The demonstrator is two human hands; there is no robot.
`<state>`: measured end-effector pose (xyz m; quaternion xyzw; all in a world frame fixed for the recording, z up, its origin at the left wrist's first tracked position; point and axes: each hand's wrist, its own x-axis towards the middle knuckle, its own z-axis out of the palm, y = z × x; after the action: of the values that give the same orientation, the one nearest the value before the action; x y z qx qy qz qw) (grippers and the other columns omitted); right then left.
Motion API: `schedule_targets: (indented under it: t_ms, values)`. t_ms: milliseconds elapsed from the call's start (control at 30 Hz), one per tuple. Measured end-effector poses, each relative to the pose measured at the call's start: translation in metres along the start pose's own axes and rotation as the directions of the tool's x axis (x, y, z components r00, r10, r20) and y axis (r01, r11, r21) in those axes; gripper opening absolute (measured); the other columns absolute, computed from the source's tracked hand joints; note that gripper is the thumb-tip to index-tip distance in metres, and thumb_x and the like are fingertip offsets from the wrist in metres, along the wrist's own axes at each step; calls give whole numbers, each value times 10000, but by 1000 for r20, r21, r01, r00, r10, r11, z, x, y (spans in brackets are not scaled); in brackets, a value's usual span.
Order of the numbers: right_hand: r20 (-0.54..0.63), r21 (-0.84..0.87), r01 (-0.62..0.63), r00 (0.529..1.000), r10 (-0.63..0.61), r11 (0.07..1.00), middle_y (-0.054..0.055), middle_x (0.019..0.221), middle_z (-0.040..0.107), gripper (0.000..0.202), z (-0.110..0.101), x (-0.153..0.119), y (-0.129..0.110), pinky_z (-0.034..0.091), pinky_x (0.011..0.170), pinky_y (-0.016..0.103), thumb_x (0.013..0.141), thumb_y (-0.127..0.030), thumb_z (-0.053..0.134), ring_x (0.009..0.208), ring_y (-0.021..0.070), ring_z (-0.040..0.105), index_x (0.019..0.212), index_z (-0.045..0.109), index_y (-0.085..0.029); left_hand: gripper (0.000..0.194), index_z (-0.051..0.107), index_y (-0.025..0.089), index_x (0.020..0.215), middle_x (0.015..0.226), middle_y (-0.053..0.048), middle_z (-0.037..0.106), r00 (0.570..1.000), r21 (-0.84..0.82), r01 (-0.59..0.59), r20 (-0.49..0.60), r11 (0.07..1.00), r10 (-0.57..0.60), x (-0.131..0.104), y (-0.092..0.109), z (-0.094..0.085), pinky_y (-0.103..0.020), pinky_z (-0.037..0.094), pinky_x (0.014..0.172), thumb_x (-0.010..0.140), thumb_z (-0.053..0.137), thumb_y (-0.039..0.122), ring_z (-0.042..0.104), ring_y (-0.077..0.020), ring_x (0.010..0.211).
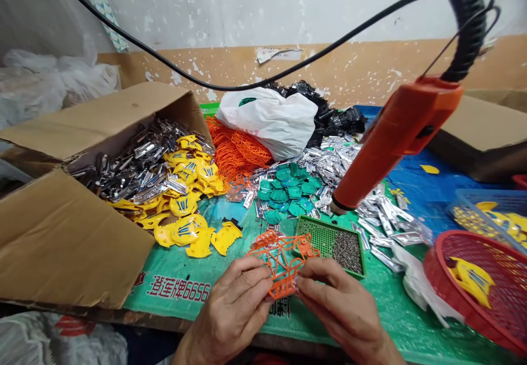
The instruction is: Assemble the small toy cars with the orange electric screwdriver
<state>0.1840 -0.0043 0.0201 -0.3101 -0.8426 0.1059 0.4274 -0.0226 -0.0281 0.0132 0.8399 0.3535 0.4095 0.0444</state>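
Note:
An orange plastic frame (284,260) is held between my two hands above the green table cover. My left hand (234,304) pinches its left edge, fingers closed. On the right side, my right hand (341,304) grips the frame's lower right part with closed fingers. Just behind the frame sits a green basket (362,252) holding small screws (347,251). A red electric screwdriver (379,145) hangs above the table, its tip near the basket.
At left, an open cardboard box (74,239) spills silver and yellow parts (185,228). Green pieces (288,189), orange frames (239,151) and a white bag (267,121) lie behind. A red basket (436,277) stands at right. A black cable (214,86) crosses above.

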Motion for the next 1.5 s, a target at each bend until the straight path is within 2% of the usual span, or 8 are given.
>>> schedule_targets:
  t_ms: [167,467,667,933,1167,1400,1500]
  values:
    - [2,75,-15,1000,15,997,55,776,650,142,4,-5,2,542,590,180,897,-162,522,671,109,640,913,658,-202,314,620,180,1060,906,-56,726,999,-55,50,17,997,-49,0,-2,1,-344,566,793,793,580,20,632,-200,898]
    - [-26,50,-30,999,31,998,57,745,658,139,3,-6,-7,533,550,186,892,-149,528,628,111,631,895,662,-184,302,615,167,1024,919,-60,728,999,-78,42,20,996,-40,-2,1,3,-316,549,820,779,572,-4,615,-189,909]
    - [-33,106,-47,998,51,993,65,753,661,137,3,-11,-6,536,557,193,890,-152,539,645,118,639,904,671,-186,311,616,174,1022,895,-51,729,999,-72,50,24,996,-48,-5,0,3,-309,544,825,765,590,1,615,-187,901]
    - [-33,110,-50,998,54,993,60,760,656,136,4,-17,-6,537,554,186,893,-149,532,636,111,633,908,663,-184,279,624,171,1003,891,-59,731,1000,-57,25,18,998,-24,-2,4,6,-306,554,793,779,575,13,616,-191,886]
    - [-66,139,-47,996,57,989,53,768,635,122,9,-18,-4,535,552,179,882,-120,545,638,100,618,918,652,-167,225,652,106,957,884,-77,726,1000,-43,-17,-3,999,17,-2,3,4,-302,545,809,770,582,0,600,-192,905]
    - [-74,160,-39,996,51,986,62,795,644,113,8,-16,-5,551,587,187,900,-160,535,685,108,636,930,644,-158,211,659,109,907,865,-65,734,999,-15,-45,0,999,45,2,3,3,-297,550,806,753,578,-10,618,-185,901]
    - [-82,105,-43,995,52,994,65,803,658,137,8,-14,-7,558,604,185,920,-189,508,697,109,650,951,636,-151,202,659,114,890,852,-59,733,999,-3,-52,3,999,52,3,3,3,-298,553,806,757,560,-1,625,-180,885]
